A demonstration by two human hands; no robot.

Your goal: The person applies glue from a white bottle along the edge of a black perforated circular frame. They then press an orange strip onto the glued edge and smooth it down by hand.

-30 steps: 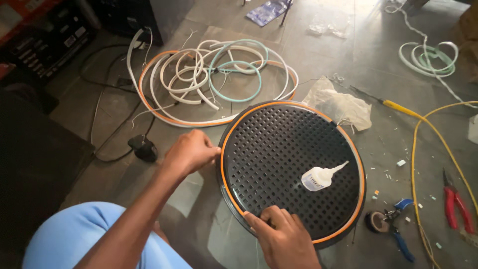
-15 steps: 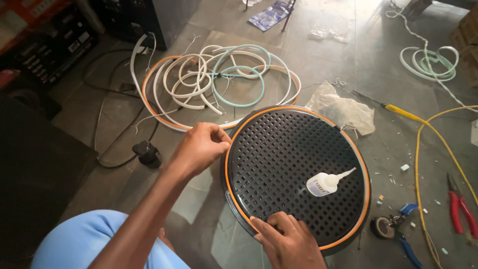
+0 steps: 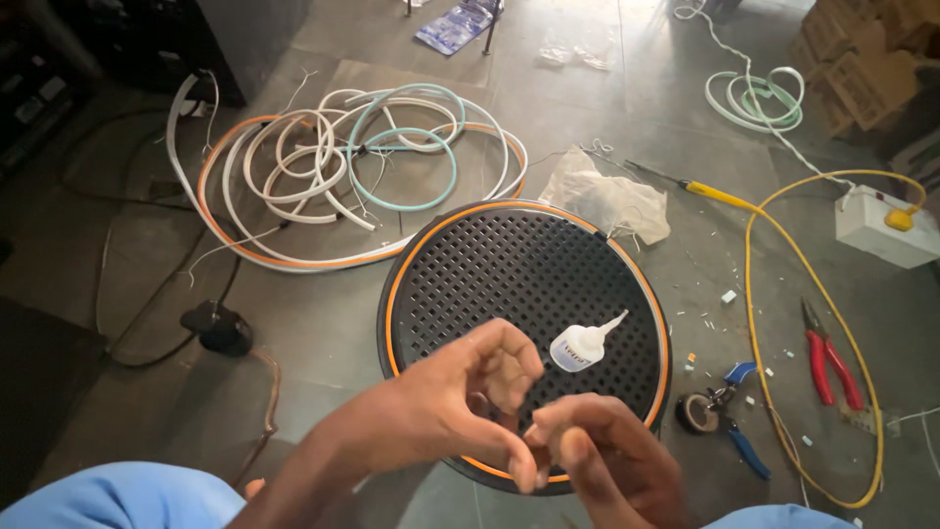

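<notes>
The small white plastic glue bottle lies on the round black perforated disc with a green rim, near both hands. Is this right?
Not quite: the head view shows the round black perforated disc has an orange rim, not green. The small white plastic glue bottle does lie on it, near the left hand and right hand.

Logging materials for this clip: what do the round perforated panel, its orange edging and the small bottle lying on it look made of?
Round panel: probably black-coated metal or hard plastic, matte, regular punched holes. Orange edging: likely a flexible rubbery strip, smooth, following the rim. Small bottle: translucent white plastic with a tapered nozzle. Both hands meet over the panel's near edge.
</notes>
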